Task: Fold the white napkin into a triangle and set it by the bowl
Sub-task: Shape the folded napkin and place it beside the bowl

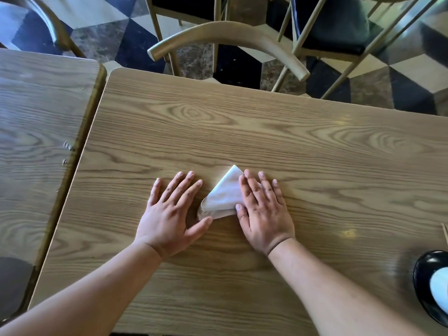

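Observation:
The white napkin [224, 194] lies folded into a small triangle in the middle of the wooden table [266, 122], its tip pointing away from me. My right hand [263, 210] rests flat on the napkin's right part, fingers spread, hiding that side. Just left of the napkin, my left hand [171, 212] lies flat on the table with fingers apart; its thumb touches the napkin's lower left corner. A black bowl [423, 284] with something white inside sits at the lower right edge of the view, far from the napkin.
A second wooden table [36, 122] stands close on the left with a narrow gap between. A curved wooden chair back [225, 36] faces the table's far edge, with more chairs behind. Thin wooden sticks [444, 234] show at the right edge above the bowl.

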The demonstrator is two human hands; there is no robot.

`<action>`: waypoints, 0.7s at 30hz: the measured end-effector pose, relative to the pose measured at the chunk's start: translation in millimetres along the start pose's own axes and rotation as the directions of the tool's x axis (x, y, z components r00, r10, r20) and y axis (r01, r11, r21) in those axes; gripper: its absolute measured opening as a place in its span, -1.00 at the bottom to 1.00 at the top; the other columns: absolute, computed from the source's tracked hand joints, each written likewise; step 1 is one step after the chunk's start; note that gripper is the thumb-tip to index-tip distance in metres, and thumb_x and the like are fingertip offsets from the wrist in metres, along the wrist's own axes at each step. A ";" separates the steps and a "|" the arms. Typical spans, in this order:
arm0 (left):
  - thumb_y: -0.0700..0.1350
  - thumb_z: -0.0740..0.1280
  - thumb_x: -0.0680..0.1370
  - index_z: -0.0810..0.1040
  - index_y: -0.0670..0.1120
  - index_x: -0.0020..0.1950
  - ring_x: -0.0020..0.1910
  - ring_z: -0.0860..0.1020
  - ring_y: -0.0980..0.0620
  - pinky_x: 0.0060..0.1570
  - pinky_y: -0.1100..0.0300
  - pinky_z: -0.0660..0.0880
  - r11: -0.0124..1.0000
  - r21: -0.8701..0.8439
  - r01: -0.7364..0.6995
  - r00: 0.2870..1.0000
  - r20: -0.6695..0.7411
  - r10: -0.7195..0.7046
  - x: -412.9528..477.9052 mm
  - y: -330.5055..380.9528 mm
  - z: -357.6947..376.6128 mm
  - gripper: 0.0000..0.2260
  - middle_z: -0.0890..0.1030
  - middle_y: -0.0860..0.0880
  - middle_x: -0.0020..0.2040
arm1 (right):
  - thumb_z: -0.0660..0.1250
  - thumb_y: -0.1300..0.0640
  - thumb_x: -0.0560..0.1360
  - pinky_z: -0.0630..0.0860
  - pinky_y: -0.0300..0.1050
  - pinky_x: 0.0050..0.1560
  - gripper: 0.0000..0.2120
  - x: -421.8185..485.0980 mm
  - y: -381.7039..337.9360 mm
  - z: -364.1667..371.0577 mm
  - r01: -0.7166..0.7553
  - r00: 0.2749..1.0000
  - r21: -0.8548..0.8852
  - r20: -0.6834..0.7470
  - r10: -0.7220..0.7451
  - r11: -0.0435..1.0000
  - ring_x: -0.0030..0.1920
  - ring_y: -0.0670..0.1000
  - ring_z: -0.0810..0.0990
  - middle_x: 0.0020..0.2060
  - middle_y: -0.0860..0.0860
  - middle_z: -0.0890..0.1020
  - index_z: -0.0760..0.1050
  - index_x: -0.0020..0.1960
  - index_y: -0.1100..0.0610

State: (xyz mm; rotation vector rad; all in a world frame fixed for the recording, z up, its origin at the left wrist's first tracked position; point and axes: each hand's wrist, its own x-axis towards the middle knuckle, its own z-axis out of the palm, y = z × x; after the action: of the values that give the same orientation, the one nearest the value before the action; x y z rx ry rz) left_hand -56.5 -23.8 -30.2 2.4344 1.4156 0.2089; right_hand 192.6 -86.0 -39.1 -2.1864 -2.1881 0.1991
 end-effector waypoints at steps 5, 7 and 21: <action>0.33 0.24 0.59 0.35 0.01 0.64 0.69 0.17 -0.05 0.62 -0.30 0.09 0.984 -0.074 -0.159 0.983 -0.107 0.151 40.9 63.1 -2.3 -0.30 0.27 -0.06 0.69 | 0.08 -0.12 0.66 0.14 0.34 0.60 -0.37 -0.7 3.1 -0.8 0.019 1.000 0.025 0.004 -0.019 1.000 0.66 0.23 0.16 0.65 0.09 0.25 0.22 0.66 0.15; 0.35 0.19 0.62 0.33 0.01 0.66 0.71 0.12 -0.04 0.64 -0.27 0.07 0.966 -0.047 -0.254 0.967 -0.032 0.253 62.7 88.4 7.7 -0.32 0.22 -0.06 0.71 | 0.13 -0.11 0.63 0.13 0.34 0.60 -0.36 -1.3 4.4 1.4 0.057 0.998 -0.037 0.035 -0.055 0.998 0.66 0.26 0.15 0.62 0.18 0.30 0.26 0.64 0.15; 0.23 0.14 0.67 0.20 0.07 0.71 0.72 0.07 0.00 0.64 -0.20 0.09 0.992 0.077 -0.100 0.991 0.096 0.093 41.7 47.2 22.5 -0.38 0.17 0.02 0.72 | 0.11 -0.15 0.69 0.12 0.36 0.60 -0.35 0.8 6.8 -0.3 0.028 1.000 0.109 0.004 -0.029 0.994 0.67 0.25 0.10 0.69 0.05 0.15 0.12 0.69 0.13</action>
State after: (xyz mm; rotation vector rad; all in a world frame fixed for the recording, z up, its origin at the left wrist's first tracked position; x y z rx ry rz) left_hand 9.4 -13.8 -36.6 2.5462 1.2923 0.0613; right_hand 199.4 -85.2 -39.7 -2.0987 -2.1554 0.3162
